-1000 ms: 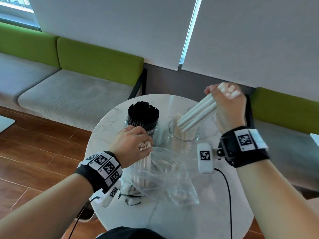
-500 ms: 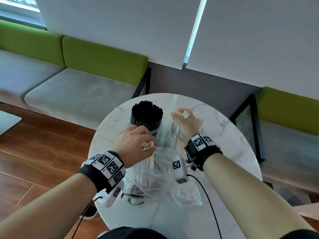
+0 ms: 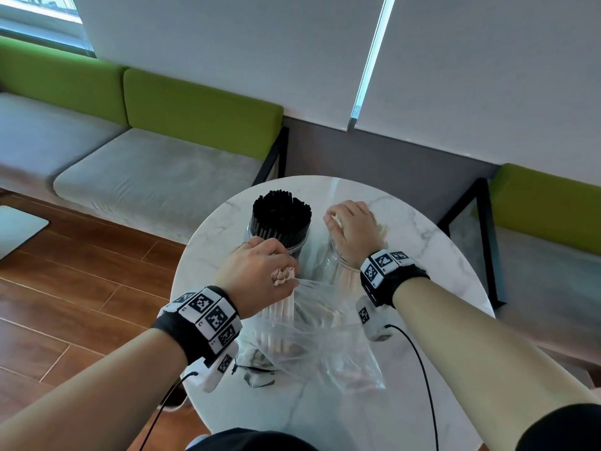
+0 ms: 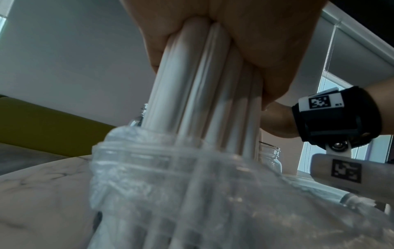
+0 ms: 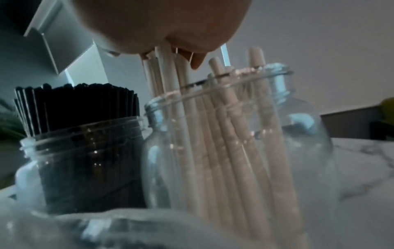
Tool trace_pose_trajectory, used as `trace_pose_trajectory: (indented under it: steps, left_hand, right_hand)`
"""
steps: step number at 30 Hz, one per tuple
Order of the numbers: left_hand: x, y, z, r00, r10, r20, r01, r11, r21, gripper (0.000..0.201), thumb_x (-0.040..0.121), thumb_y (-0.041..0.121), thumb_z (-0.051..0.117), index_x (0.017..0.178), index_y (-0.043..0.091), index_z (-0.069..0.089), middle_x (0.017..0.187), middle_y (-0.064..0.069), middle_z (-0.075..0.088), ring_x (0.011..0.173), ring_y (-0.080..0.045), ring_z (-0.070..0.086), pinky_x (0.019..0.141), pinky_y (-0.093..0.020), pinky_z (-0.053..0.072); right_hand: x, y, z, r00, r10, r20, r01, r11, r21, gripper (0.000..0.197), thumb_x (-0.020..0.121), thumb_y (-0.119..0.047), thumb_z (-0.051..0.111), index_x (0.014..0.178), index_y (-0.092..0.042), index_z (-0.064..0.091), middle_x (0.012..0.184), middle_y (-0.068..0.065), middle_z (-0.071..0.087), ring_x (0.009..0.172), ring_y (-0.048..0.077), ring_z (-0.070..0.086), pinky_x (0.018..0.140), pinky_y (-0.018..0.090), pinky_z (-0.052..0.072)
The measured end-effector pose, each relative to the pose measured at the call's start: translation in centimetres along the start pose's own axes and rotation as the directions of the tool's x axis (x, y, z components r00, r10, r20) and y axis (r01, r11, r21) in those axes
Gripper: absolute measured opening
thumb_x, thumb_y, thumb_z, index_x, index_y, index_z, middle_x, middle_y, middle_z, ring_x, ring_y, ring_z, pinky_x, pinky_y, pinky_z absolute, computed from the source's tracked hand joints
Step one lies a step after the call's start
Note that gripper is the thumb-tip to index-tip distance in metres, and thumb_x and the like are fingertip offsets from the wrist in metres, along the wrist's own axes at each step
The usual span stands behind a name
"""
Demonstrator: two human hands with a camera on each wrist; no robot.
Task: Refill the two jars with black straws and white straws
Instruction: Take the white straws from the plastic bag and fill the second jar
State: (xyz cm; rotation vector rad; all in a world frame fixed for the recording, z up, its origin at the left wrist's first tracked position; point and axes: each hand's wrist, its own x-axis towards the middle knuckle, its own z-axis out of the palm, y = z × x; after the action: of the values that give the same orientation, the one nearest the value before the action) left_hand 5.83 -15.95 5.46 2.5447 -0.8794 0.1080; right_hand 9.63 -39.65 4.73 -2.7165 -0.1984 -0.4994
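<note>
A clear jar packed with black straws (image 3: 281,222) stands at the back of the round marble table (image 3: 439,255). Right of it stands the second clear jar (image 3: 336,266), partly filled with white straws (image 5: 224,134). My right hand (image 3: 344,227) hovers over this jar's mouth and pinches the tops of a few white straws that stand inside it. Nearer to me, my left hand (image 3: 281,275) grips a bundle of white straws (image 4: 202,92). That bundle stands upright in a crumpled clear plastic bag (image 3: 325,340).
The black straw jar (image 5: 85,151) sits close beside the white straw jar, almost touching it. A grey bench with green backrests (image 3: 201,105) runs behind the table. Wood floor lies to the left. Cables hang from both wrist cameras.
My right hand has come down from high on the right and lowered its white straws into the right jar. My left hand has kept its grip on the bundle in the bag.
</note>
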Motion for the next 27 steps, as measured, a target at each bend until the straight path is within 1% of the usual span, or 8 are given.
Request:
trace_pose_trajectory:
  steps: [4,6,8,12,16,20,24,27]
  left_hand:
    - [0.0,-0.1,0.0,1.000,0.000,-0.004,0.000,1.000,-0.007,0.032,0.076,0.061,0.048,0.093,0.041,0.066,0.097,0.018,0.057,0.090,-0.013,0.052,0.082,-0.034,0.047]
    - [0.0,-0.1,0.1,1.000,-0.001,-0.007,0.001,1.000,-0.009,0.031,0.076,0.060,0.049,0.093,0.041,0.066,0.096,0.018,0.057,0.090,-0.013,0.051,0.082,-0.034,0.047]
    - [0.0,-0.1,0.1,1.000,-0.009,-0.012,0.008,1.000,-0.015,0.031,0.075,0.060,0.049,0.092,0.041,0.067,0.096,0.019,0.056,0.090,-0.012,0.051,0.082,-0.034,0.046]
    - [0.1,-0.1,0.3,1.000,-0.017,-0.004,0.017,1.000,-0.015,0.031,0.075,0.060,0.049,0.093,0.041,0.066,0.096,0.020,0.056,0.091,-0.012,0.050,0.084,-0.032,0.045]
    - [0.1,0.0,0.1,1.000,-0.016,0.007,0.016,1.000,-0.014,0.034,0.075,0.062,0.046,0.093,0.041,0.066,0.097,0.019,0.056,0.093,-0.013,0.050,0.086,-0.030,0.043]
    - [0.1,0.0,0.1,1.000,-0.018,0.002,0.018,1.000,-0.016,0.034,0.075,0.061,0.046,0.092,0.041,0.067,0.097,0.019,0.056,0.092,-0.013,0.051,0.085,-0.030,0.043]
    - [0.1,0.0,0.2,1.000,-0.013,-0.008,0.013,1.000,-0.008,0.033,0.076,0.061,0.047,0.092,0.041,0.067,0.096,0.019,0.056,0.092,-0.013,0.051,0.085,-0.028,0.042]
    - [0.1,0.0,0.2,1.000,-0.010,-0.007,0.010,1.000,-0.010,0.034,0.076,0.061,0.046,0.093,0.041,0.067,0.096,0.018,0.057,0.092,-0.013,0.051,0.085,-0.029,0.044]
  right_hand:
    - [0.2,0.9,-0.2,0.988,-0.058,0.143,0.090,0.969,-0.231,0.048,0.093,-0.046,0.044,0.131,-0.016,0.047,0.127,0.001,0.055,0.126,0.022,0.043,0.114,0.040,0.018]
    - [0.5,1.3,-0.5,0.980,-0.021,0.196,0.070,0.966,-0.250,0.049,0.095,-0.040,0.047,0.138,-0.016,0.039,0.131,0.004,0.054,0.125,0.023,0.044,0.112,0.040,0.024]
    - [0.6,1.5,-0.7,0.980,0.008,0.197,0.043,0.967,-0.253,0.048,0.097,-0.037,0.046,0.139,-0.015,0.037,0.124,0.006,0.056,0.117,0.026,0.048,0.102,0.038,0.032]
    - [0.3,2.1,-0.8,0.988,0.006,0.156,0.037,0.962,-0.270,0.045,0.096,-0.036,0.049,0.134,-0.014,0.044,0.116,0.007,0.056,0.110,0.029,0.046,0.094,0.039,0.036]
    - [-0.1,2.7,-1.2,0.994,-0.051,0.098,0.074,0.968,-0.240,0.038,0.091,-0.036,0.056,0.119,-0.010,0.056,0.108,0.007,0.059,0.101,0.030,0.053,0.089,0.042,0.041]
    - [0.0,3.3,-1.7,0.997,-0.073,0.001,0.072,0.974,-0.217,0.041,0.087,-0.042,0.052,0.109,-0.008,0.061,0.097,0.009,0.060,0.088,0.032,0.058,0.079,0.041,0.046]
    - [-0.1,4.4,-2.3,0.997,0.046,-0.065,-0.065,0.946,-0.319,0.031,0.086,-0.039,0.063,0.105,-0.014,0.065,0.106,0.006,0.056,0.101,0.030,0.049,0.085,0.042,0.036]
    - [-0.6,4.7,-2.3,0.991,0.100,-0.086,-0.120,0.954,-0.273,0.031,0.085,-0.042,0.064,0.106,-0.019,0.068,0.117,0.003,0.053,0.109,0.028,0.044,0.090,0.042,0.034]
